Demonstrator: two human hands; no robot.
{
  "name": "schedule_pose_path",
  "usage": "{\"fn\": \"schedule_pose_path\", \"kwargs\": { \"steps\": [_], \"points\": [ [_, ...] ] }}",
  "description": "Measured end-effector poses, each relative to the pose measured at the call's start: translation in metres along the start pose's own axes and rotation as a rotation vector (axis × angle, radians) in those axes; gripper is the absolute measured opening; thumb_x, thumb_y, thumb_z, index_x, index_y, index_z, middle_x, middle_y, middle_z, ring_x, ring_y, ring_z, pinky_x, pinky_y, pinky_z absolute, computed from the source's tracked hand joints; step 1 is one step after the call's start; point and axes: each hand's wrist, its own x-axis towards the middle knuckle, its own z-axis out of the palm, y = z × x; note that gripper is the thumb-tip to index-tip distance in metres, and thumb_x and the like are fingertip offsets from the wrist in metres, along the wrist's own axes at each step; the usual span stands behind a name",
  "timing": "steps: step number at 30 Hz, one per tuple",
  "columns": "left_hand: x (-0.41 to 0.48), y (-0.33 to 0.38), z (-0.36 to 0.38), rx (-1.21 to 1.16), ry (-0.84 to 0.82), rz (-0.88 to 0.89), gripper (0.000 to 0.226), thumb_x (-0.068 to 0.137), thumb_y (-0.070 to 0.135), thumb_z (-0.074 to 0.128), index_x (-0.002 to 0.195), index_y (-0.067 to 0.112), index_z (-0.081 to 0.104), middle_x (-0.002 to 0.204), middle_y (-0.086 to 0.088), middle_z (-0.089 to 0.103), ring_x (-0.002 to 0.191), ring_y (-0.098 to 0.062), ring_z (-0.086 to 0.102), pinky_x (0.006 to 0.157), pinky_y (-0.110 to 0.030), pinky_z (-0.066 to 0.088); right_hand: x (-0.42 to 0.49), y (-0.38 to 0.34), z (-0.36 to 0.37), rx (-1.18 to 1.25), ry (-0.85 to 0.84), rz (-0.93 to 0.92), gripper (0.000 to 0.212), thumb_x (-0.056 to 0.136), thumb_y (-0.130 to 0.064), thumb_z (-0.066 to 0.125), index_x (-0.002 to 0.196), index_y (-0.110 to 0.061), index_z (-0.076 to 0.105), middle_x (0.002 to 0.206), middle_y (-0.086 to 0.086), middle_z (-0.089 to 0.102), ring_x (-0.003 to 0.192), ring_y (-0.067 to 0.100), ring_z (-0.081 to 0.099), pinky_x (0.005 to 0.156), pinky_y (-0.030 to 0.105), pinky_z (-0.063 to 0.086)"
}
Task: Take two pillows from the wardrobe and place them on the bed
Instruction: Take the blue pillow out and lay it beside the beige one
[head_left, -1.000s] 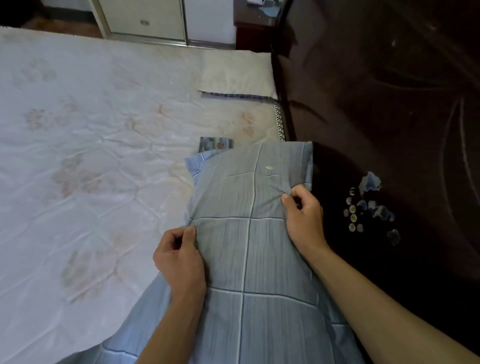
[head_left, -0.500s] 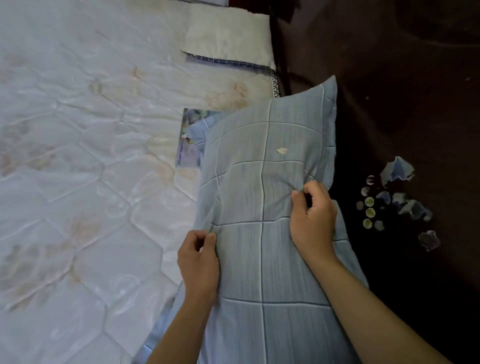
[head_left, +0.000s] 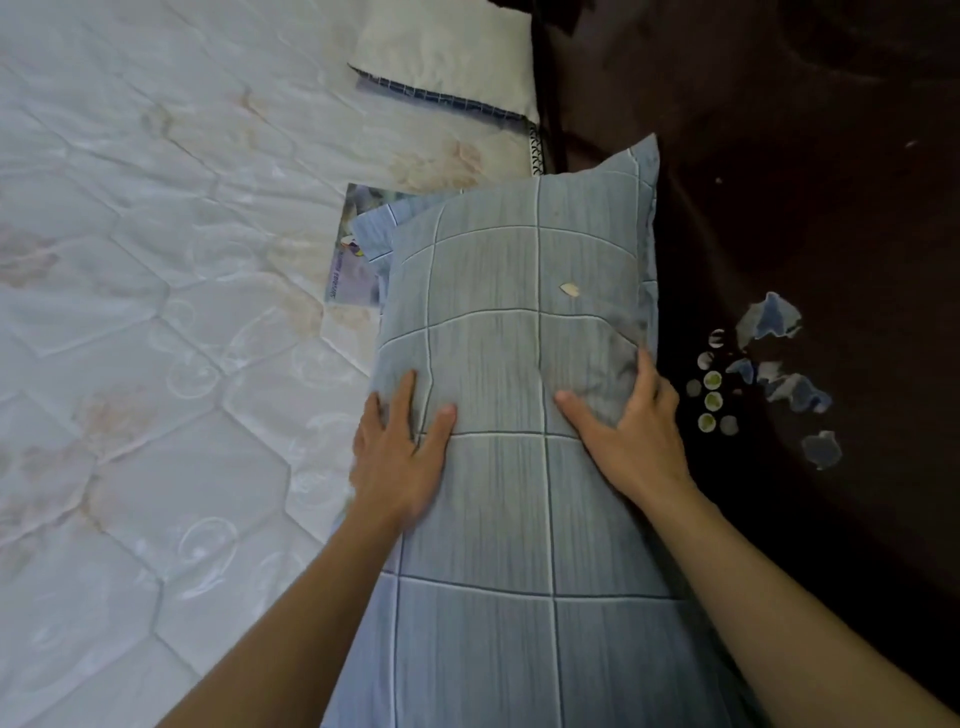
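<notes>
A blue-grey checked pillow lies lengthwise along the right edge of the bed, against the dark headboard. My left hand rests flat on the pillow's left side with its fingers spread. At the pillow's right edge, my right hand presses down, fingers apart and partly over the side. A blue cloth corner sticks out under the pillow's far left; I cannot tell whether it belongs to a second pillow.
A cream pillow lies at the far end of the quilted white mattress. A printed sheet pokes out beside the blue pillow. The dark wooden headboard, with torn stickers, stands on the right.
Both hands have let go of the pinched pillow fabric and now lie flat with fingers spread. The pillow has settled onto the bed against the headboard.
</notes>
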Motion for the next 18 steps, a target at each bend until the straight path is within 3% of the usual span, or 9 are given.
{"fn": "schedule_pose_path", "kwargs": {
  "steps": [6,10,14,18],
  "points": [
    [0.001,-0.004,0.018,-0.063,0.094,-0.088,0.09,0.067,0.093,0.029,0.147,0.057,0.007,0.163,-0.01,0.013,0.15,-0.03,0.014,0.118,-0.054,0.018,0.005,0.011,0.003,-0.025,-0.017,0.045,0.111,0.06,-0.093,0.052,0.148,-0.051,-0.002,0.148,0.02,0.035,0.13,0.042,0.045,0.106,0.058,0.04],
    [0.002,-0.015,0.012,-0.131,0.066,-0.144,0.098,0.062,0.096,0.032,0.148,0.054,0.009,0.156,-0.012,0.032,0.139,-0.037,0.035,0.112,-0.056,0.03,0.005,0.012,0.006,-0.015,0.008,0.009,0.106,0.063,-0.09,0.052,0.149,-0.051,0.001,0.141,0.02,0.041,0.126,0.043,0.048,0.103,0.059,0.042],
    [-0.001,-0.005,0.017,-0.225,0.036,-0.128,0.094,0.067,0.089,0.036,0.15,0.047,0.02,0.149,-0.007,0.046,0.131,-0.034,0.046,0.108,-0.048,0.034,0.001,0.008,0.003,0.024,0.028,-0.038,0.099,0.069,-0.084,0.054,0.15,-0.05,0.008,0.133,0.018,0.047,0.121,0.039,0.052,0.099,0.056,0.046],
    [-0.017,0.004,0.029,-0.305,-0.025,-0.068,0.084,0.074,0.085,0.039,0.147,0.049,0.025,0.147,0.002,0.048,0.13,-0.028,0.049,0.11,-0.044,0.036,-0.004,0.005,-0.012,0.003,0.064,-0.082,0.101,0.061,-0.093,0.047,0.147,-0.055,0.009,0.128,0.015,0.05,0.115,0.037,0.055,0.095,0.055,0.049]
  ]
}}
